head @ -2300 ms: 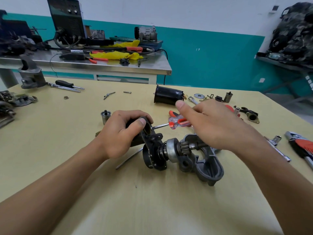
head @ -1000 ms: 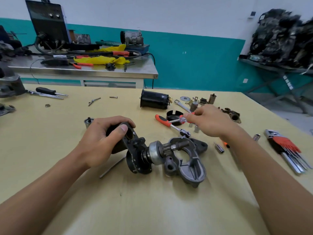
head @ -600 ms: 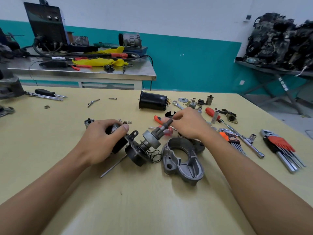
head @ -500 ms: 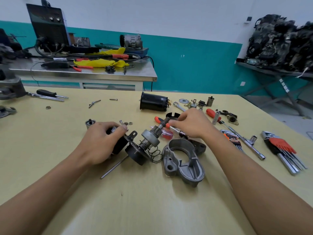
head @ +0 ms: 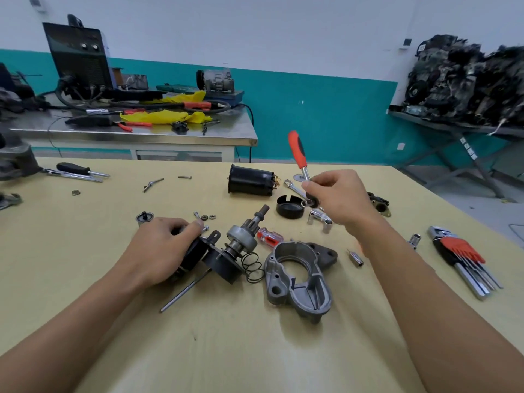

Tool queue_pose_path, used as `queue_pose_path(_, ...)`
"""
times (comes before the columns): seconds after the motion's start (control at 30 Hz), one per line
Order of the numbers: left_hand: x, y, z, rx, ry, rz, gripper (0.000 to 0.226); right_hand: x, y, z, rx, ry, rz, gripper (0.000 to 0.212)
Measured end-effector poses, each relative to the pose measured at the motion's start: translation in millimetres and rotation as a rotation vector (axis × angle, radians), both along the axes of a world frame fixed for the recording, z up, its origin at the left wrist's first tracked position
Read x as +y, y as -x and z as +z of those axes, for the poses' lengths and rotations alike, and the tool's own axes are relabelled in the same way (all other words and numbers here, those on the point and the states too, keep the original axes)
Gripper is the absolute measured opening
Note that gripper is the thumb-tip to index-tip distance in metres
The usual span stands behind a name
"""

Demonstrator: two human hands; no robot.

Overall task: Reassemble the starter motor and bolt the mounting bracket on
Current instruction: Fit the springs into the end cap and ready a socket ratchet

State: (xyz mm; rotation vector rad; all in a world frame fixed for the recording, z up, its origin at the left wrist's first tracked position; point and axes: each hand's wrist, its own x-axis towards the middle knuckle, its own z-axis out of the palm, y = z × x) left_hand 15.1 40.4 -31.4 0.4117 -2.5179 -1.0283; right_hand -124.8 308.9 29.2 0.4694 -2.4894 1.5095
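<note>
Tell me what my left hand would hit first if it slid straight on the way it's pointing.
Likely the loose nuts just past the left hand, which grips the motor and points up-right across the table. Beyond them lies the black casing. Depth is unclear.

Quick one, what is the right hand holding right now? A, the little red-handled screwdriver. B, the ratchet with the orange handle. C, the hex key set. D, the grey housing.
B: the right hand grips the ratchet by its metal shank, orange handle pointing up, while the screwdriver, hex key set and grey housing lie on the table.
</note>
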Motion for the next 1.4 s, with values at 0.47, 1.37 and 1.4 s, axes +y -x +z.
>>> queue_pose_path(0.47, 6, -2, 17, -0.057, 0.16, 0.083, 0.041, 18, -27, -1, 0.021, 0.222, 0.12, 0.014)
queue_pose_path(1.37, 184, 104, 63, -0.01, 0.719, -0.499, 0.027, 67, 10, -13, 0.242, 0.167, -0.498, 0.025)
queue_pose_path(1.4, 185, 110, 63, -0.149, 0.82, -0.528, 0.026, 72, 12, -13, 0.233, 0.2, -0.518, 0.024)
